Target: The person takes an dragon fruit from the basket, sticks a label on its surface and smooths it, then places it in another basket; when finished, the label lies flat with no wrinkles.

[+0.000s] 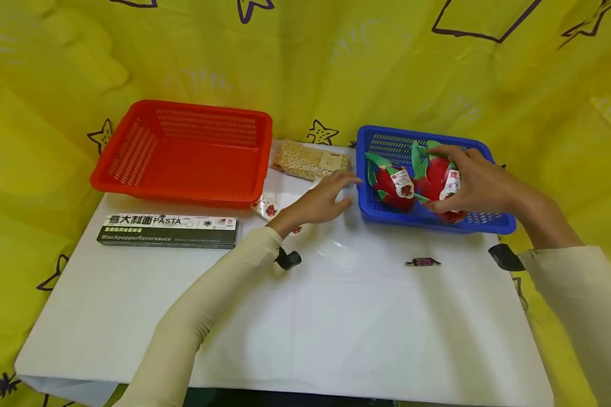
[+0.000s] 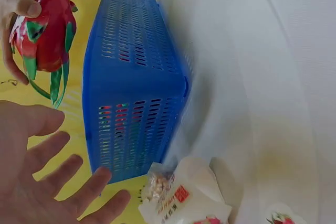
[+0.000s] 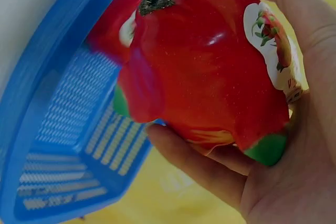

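Observation:
My right hand (image 1: 488,183) grips a red toy-like dragon fruit (image 1: 434,180) with green leaf tips and a white label, above the right part of the blue basket (image 1: 402,221). In the right wrist view, fingers and thumb wrap round this dragon fruit (image 3: 199,72), its dark stem end showing. A second dragon fruit (image 1: 389,185) lies in the basket's left part. Just left of the basket hovers my left hand (image 1: 317,203), holding nothing; in the left wrist view its fingers (image 2: 71,190) are spread beside the basket wall (image 2: 131,82).
A red basket (image 1: 203,198) stands at the back left, with a pasta box (image 1: 168,230) in front of it. Between the baskets lie a bag of yellow grains (image 1: 305,159) and a white packet (image 1: 267,208). A small purple-wrapped candy (image 1: 423,262) lies before the blue basket.

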`<state>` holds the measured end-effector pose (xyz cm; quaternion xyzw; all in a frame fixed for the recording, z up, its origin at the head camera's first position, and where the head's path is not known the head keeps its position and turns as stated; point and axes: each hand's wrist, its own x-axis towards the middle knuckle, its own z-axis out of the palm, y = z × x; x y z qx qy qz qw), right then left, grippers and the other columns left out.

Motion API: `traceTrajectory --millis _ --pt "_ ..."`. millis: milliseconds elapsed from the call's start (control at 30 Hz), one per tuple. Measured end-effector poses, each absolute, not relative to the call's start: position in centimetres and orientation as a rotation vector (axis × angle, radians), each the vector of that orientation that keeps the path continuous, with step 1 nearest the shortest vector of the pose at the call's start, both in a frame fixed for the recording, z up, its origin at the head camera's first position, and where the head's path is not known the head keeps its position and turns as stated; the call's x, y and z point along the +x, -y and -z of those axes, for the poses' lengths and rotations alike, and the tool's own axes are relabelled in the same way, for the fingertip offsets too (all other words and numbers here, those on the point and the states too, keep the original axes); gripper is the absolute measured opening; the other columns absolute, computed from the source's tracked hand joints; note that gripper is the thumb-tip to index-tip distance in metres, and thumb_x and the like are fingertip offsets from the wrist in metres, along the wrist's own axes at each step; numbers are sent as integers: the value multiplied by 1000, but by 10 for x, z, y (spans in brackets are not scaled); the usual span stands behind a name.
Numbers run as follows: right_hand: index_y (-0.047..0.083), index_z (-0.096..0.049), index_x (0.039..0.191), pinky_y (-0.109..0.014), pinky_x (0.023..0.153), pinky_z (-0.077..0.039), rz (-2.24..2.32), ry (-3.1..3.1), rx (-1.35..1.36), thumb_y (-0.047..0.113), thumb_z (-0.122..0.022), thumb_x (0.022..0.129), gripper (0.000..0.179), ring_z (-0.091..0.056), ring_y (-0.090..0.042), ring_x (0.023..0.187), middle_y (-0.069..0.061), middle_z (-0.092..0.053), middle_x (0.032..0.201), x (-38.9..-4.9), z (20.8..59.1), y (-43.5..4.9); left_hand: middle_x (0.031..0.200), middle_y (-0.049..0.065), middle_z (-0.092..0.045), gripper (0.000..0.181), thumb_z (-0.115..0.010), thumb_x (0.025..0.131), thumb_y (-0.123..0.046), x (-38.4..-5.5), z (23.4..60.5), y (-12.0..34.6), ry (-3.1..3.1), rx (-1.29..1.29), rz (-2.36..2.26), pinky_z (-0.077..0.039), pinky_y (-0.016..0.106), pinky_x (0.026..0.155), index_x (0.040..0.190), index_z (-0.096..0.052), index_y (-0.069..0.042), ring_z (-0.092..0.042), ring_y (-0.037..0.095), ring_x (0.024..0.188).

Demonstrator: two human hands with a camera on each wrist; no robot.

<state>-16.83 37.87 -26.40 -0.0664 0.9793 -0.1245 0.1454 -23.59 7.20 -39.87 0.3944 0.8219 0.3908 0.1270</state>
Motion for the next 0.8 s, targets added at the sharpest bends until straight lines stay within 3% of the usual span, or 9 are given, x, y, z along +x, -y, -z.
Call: traceTrajectory --millis 233,467,800 --pt "10 -1 169 -70 88 -57 347 -2774 -110 41 -91 82 129 -43 -59 124 -39 -30 147 -189 271 -407 175 10 -21 58 -57 110 -25 -249 398 -94 -2444 1019 -1148 -28 53 129 163 -38 -13 -19 30 162" --pt "2 2 166 -67 89 -59 313 -2704 -76 31 -92 81 130 -45 -59 125 -39 -32 144 -210 282 -427 178 9 -11 64 -60 109 -25 -254 401 -109 -2430 964 -1167 -25 59 128 166 -33 -13 -13 35 164" --pt "-8 -11 159 -69 97 -54 250 -2613 -74 25 -90 80 116 -47 -57 125 -38 -37 142 -228 306 -434 179 5 -8 66 -57 110 -30 -246 403 -111 -2444 950 -1102 -22 59 129 167 -30 -11 -12 35 164"
